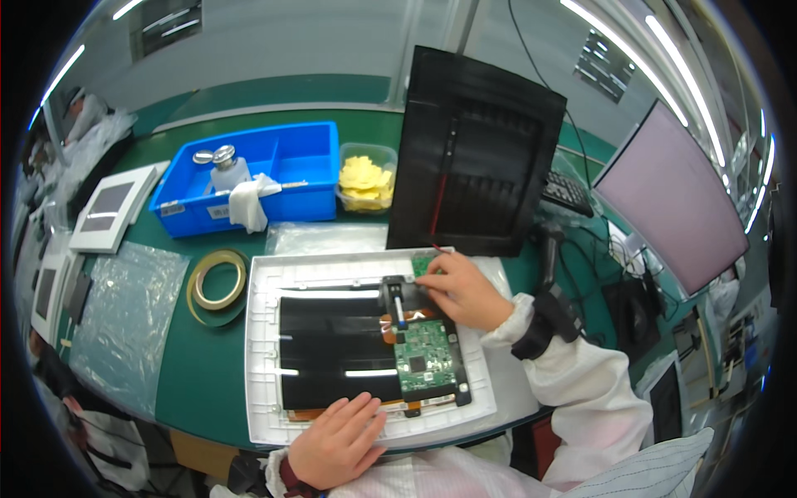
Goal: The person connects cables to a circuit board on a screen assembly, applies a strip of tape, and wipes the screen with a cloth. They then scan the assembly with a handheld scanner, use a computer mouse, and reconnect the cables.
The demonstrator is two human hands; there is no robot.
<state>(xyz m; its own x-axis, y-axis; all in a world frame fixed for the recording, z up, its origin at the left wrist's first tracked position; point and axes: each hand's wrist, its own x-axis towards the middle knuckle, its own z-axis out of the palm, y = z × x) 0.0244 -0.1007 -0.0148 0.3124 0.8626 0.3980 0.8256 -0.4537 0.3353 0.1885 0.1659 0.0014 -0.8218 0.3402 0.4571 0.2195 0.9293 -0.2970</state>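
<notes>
A white plastic frame [263, 357] lies on the bench in front of me, holding a glossy black display panel [336, 336]. A green circuit board [426, 362] sits on the panel's right part, below a black bracket-like part [398, 297]. My left hand [339, 440] rests with fingers stretched out over the frame's near edge, its fingertips by the panel. My right hand [466, 292] has its fingers pinched together beside the black part and a small green board [422, 266]. What lies between those fingertips is hidden. A thin red wire [440, 247] shows just above them.
Behind the frame stands a large black panel [477, 158]. A blue divided bin [249, 178] holds a pump bottle and white cloth; a tub [365, 178] holds yellow pieces. Tape rolls [217, 286] and plastic film [129, 319] lie left. A monitor [672, 195] and cables are right.
</notes>
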